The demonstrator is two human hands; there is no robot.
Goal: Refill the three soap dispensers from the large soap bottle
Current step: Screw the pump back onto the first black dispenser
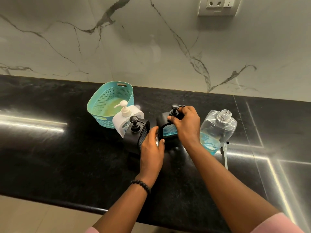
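The right hand grips the pump of a black dispenser on the counter; the left hand holds its side (large bottle stands uncapped, just right).

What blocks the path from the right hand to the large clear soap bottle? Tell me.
Nothing visible does. The right hand grips the pump top of the black soap dispenser, and the uncapped clear soap bottle stands just right of it on the black counter.
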